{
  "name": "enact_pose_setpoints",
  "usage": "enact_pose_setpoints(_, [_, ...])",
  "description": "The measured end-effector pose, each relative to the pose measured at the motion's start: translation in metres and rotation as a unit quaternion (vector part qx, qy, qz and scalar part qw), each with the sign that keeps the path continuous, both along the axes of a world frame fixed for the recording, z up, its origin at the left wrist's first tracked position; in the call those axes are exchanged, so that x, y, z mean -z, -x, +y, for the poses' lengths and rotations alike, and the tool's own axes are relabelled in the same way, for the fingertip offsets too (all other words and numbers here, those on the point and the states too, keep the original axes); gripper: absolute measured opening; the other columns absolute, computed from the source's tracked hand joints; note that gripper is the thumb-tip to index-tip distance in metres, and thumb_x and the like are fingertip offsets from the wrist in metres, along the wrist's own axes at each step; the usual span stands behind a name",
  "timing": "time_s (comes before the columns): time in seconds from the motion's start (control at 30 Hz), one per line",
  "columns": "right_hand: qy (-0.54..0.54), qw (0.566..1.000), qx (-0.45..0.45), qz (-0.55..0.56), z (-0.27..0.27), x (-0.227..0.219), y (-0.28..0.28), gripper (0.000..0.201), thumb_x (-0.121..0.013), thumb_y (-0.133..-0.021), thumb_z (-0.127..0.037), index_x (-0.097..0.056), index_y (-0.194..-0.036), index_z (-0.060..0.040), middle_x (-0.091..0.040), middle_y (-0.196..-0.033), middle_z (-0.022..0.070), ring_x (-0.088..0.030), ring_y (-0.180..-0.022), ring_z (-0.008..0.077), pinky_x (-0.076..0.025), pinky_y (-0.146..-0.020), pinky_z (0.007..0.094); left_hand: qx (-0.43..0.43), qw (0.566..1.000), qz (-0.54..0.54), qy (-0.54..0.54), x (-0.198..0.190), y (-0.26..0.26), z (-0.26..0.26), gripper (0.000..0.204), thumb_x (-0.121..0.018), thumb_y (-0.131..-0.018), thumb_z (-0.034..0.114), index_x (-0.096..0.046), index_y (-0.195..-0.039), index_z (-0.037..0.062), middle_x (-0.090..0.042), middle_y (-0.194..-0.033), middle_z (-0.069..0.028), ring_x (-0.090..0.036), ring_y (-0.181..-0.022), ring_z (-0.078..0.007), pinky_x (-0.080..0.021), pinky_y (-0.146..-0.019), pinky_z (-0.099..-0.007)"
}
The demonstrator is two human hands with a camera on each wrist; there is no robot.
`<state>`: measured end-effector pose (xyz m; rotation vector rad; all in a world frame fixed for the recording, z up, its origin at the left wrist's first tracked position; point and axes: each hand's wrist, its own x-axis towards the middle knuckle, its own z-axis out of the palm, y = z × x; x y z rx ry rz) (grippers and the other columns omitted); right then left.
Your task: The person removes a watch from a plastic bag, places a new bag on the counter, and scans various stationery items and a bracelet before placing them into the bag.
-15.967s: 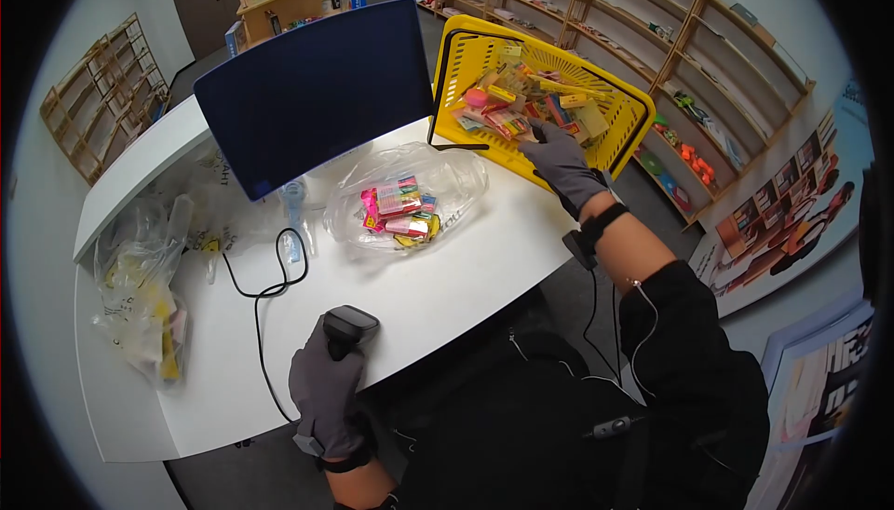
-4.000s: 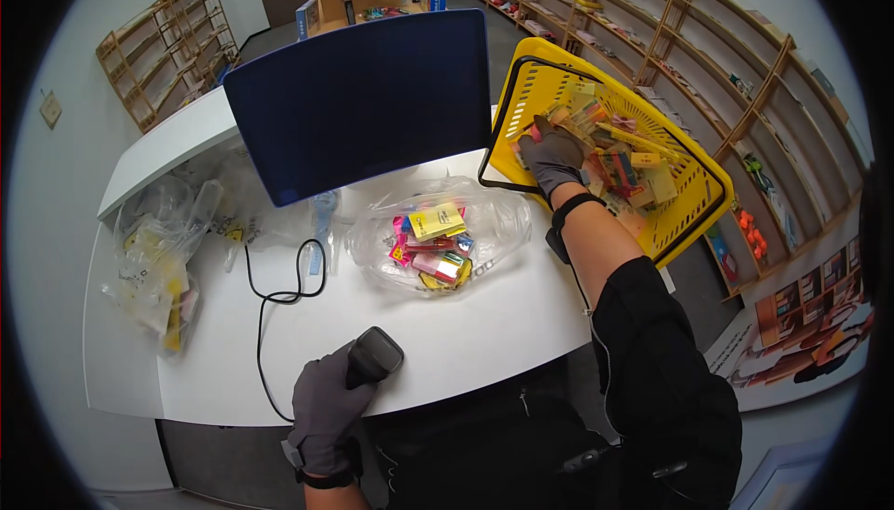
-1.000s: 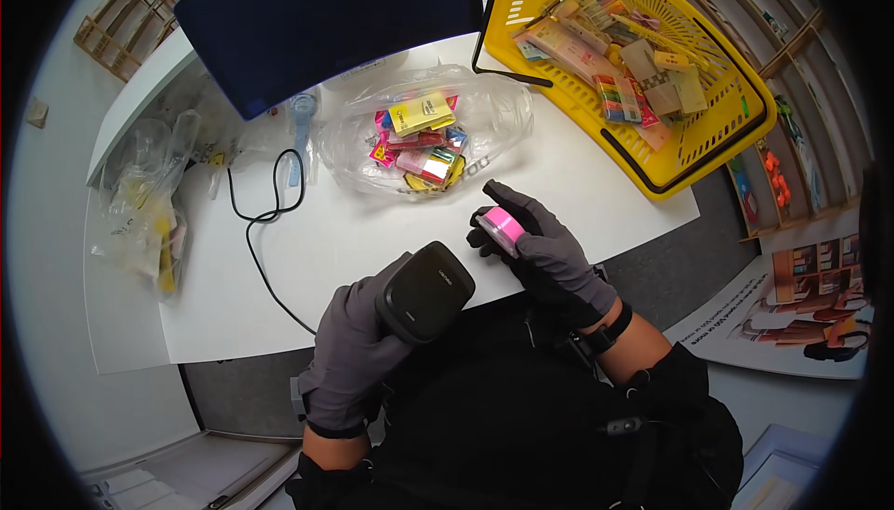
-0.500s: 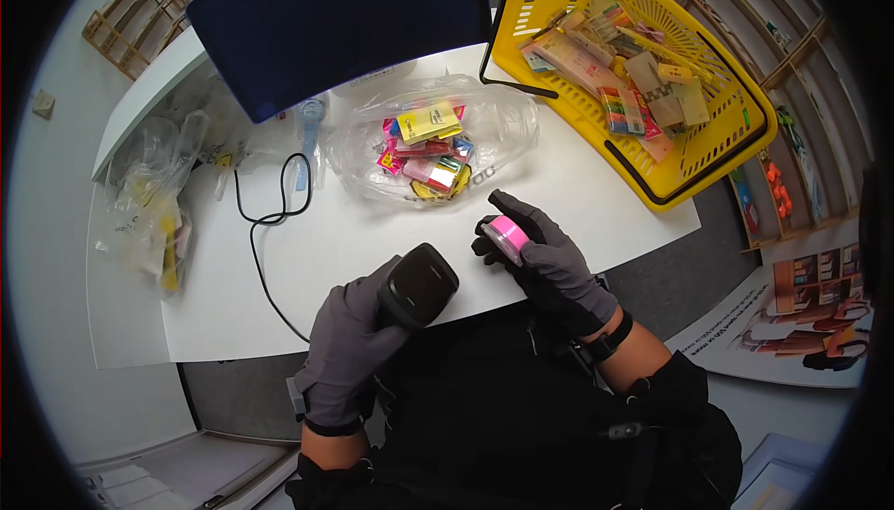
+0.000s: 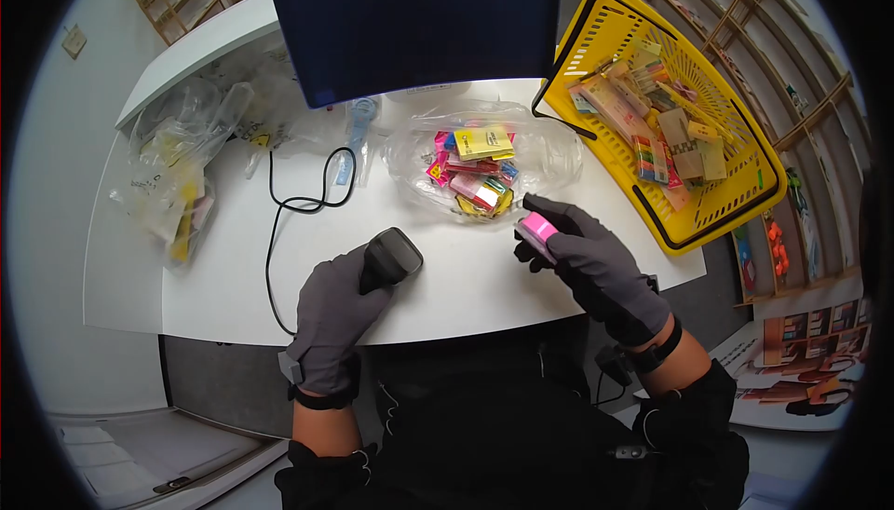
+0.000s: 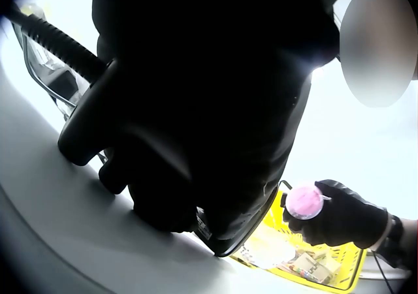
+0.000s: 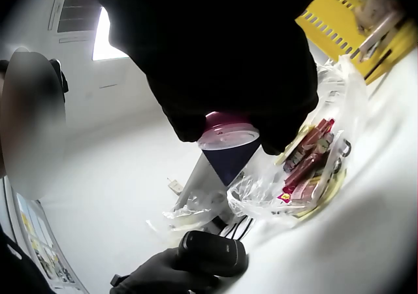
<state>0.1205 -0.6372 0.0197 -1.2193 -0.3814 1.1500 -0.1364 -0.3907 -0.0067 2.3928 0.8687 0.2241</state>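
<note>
While a bag (image 5: 551, 161) separates hands (image 5: 337, 312) and monitor (image 5: 419, 21), a basket (image 5: 607, 161) stands alongside.

A large monitor (image 5: 419, 30) with a dark face stands along the far edge of the white worktop (image 5: 219, 300). A raised white ledge (image 5: 209, 58) borders the far left. Below it, crumpled clear plastic bags (image 5: 172, 170) fill the far left corner and reach down the left edge, yellow patches showing among them. Just right of these, near the monitor, lies a pale blue strap-like item (image 5: 360, 117). Beyond the far left edge are a small wall plate (image 5: 74, 41) and wooden shelves (image 5: 168, 7). Longer wooden shelving (image 5: 736, 12) runs past the right end, orange items (image 5: 776, 247) on a low level. A printed poster (image 5: 810, 361) stands beyond the near right corner, and dark grey floor (image 5: 219, 384) shows under the near left corner
</note>
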Motion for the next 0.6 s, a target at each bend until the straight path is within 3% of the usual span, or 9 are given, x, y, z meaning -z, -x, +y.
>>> enact_pose_setpoints(0.1, [0.075,0.977,-0.018,-0.199,0.028,-0.031,-0.011,0.076,-0.078,-0.101,-0.02,-0.051,-0.168,0.0018,-0.072,-0.136,0.0175,-0.074,-0.119,0.0279,-0.059,-0.099,0.0367,0.003,1.0,-0.007,0.004,0.0,0.003,0.0,0.045,-0.085,-0.086,0.03,-0.081,-0.127,0.0134,-0.082,-0.098,-0.0184,-0.079,-0.092,-0.0424,-0.061,-0.08,-0.0501])
enact_pose_setpoints(0.13, [0.074,0.976,-0.019,-0.203,0.039,-0.033,-0.014,0.076,-0.078,-0.101,-0.02,-0.051,-0.168,0.0018,-0.072,-0.136,0.0175,-0.074,-0.119,0.0279,-0.059,-0.099,0.0367,0.007,1.0,-0.01,0.006,-0.001,0.003,0.0,0.045,-0.084,-0.086,0.03,-0.081,-0.128,0.0149,-0.082,-0.099,-0.0177,-0.078,-0.093,-0.0424,-0.062,-0.08,-0.0506])
enact_pose_setpoints(0.23, [0.043,0.916,-0.033,-0.398,0.08,-0.022,-0.019,0.074,-0.081,-0.098,-0.023,-0.057,-0.165,-0.0009,-0.075,-0.131,0.0163,-0.074,-0.116,0.0251,-0.06,-0.093,0.0365,0.013,1.0,-0.027,0.002,0.003,0.004,0.001,0.043,-0.083,-0.086,0.03,-0.081,-0.126,0.0146,-0.081,-0.097,-0.0175,-0.078,-0.092,-0.0424,-0.061,-0.079,-0.0516])
enact_pose_setpoints(0.27, [0.04,0.915,-0.034,-0.4,0.093,-0.017,-0.02,0.074,-0.081,-0.098,-0.023,-0.057,-0.165,-0.0009,-0.075,-0.131,0.0163,-0.074,-0.116,0.0251,-0.06,-0.093,0.0365,0.015,0.999,-0.034,0.0,0.004,0.005,0.001,0.043,-0.083,-0.086,0.03,-0.08,-0.125,0.0144,-0.081,-0.096,-0.0174,-0.078,-0.091,-0.0424,-0.061,-0.079,-0.0521])
enact_pose_setpoints(0.37, [-0.018,0.808,-0.043,-0.587,0.13,0.0,-0.024,0.07,-0.081,-0.097,-0.028,-0.062,-0.16,-0.0046,-0.078,-0.124,0.0162,-0.075,-0.109,0.0282,-0.06,-0.093,0.0407,0.015,1.0,-0.027,-0.006,0.006,0.006,0.002,0.041,-0.083,-0.085,0.03,-0.08,-0.123,0.014,-0.081,-0.095,-0.0173,-0.078,-0.09,-0.0424,-0.06,-0.078,-0.0531])
enact_pose_setpoints(0.4, [-0.02,0.807,-0.044,-0.588,0.139,0.001,-0.023,0.07,-0.081,-0.097,-0.028,-0.062,-0.16,-0.0046,-0.078,-0.124,0.0162,-0.075,-0.109,0.0282,-0.06,-0.093,0.0407,0.016,1.0,-0.022,-0.007,0.006,0.007,0.001,0.04,-0.083,-0.085,0.03,-0.079,-0.122,0.0138,-0.081,-0.095,-0.0172,-0.078,-0.09,-0.0423,-0.06,-0.078,-0.0536])
enact_pose_setpoints(0.5, [0.024,0.655,-0.022,-0.755,0.162,0.005,-0.02,0.069,-0.08,-0.093,-0.03,-0.066,-0.156,-0.0062,-0.079,-0.117,0.0173,-0.075,-0.104,0.0347,-0.06,-0.094,0.0452,0.013,0.999,-0.029,-0.01,-0.001,0.007,-0.004,0.039,-0.083,-0.085,0.03,-0.079,-0.12,0.0134,-0.081,-0.095,-0.0174,-0.077,-0.09,-0.0426,-0.06,-0.077,-0.054])
enact_pose_setpoints(0.53, [0.022,0.655,-0.023,-0.755,0.167,0.009,-0.02,0.069,-0.08,-0.093,-0.03,-0.066,-0.156,-0.0062,-0.079,-0.117,0.0173,-0.075,-0.104,0.0347,-0.06,-0.094,0.0452,0.014,0.999,-0.032,-0.011,-0.002,0.007,-0.004,0.038,-0.083,-0.085,0.03,-0.078,-0.119,0.0132,-0.081,-0.095,-0.0175,-0.077,-0.09,-0.0427,-0.06,-0.077,-0.0542])
enact_pose_setpoints(0.6, [0.027,0.614,-0.029,-0.789,0.175,0.016,-0.02,0.067,-0.079,-0.092,-0.031,-0.068,-0.153,-0.0064,-0.078,-0.113,0.0174,-0.074,-0.103,0.038,-0.06,-0.094,0.0477,0.013,0.999,-0.031,-0.01,-0.001,0.008,-0.003,0.038,-0.083,-0.085,0.03,-0.078,-0.119,0.0131,-0.081,-0.095,-0.0174,-0.077,-0.09,-0.0428,-0.06,-0.077,-0.0541])
